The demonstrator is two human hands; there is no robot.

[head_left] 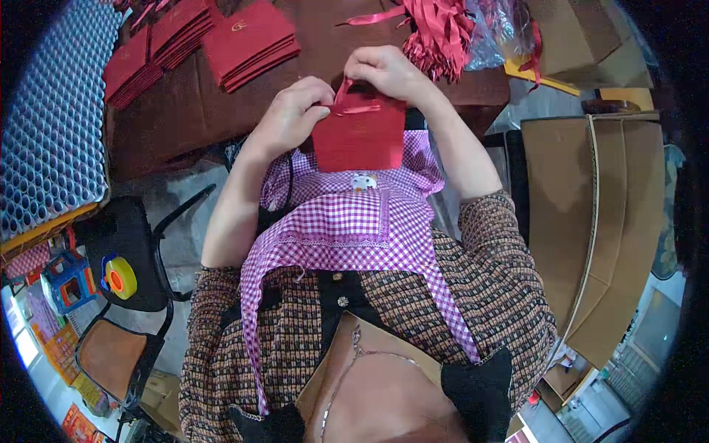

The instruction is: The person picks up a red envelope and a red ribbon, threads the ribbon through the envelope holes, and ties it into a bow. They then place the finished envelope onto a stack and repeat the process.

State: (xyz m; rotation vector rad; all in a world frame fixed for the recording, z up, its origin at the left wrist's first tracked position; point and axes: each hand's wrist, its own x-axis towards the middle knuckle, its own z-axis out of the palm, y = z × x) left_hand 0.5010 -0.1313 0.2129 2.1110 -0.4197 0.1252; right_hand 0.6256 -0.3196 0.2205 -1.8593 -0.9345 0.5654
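A small red paper gift bag hangs upright in front of the purple checked apron, at the table's near edge. My left hand is closed in a pinch at the bag's upper left corner, beside its ribbon. My right hand is closed too, pinching the red ribbon above the bag's top edge. Another stretch of ribbon lies across the upper front of the bag. The exact contact under the fingertips is partly hidden.
Stacks of flat red bags lie on the brown-covered table. A bundle of red ribbons sits at the back beside clear plastic. Left stand a rack of tubes and a chair with yellow tape; right, large cardboard.
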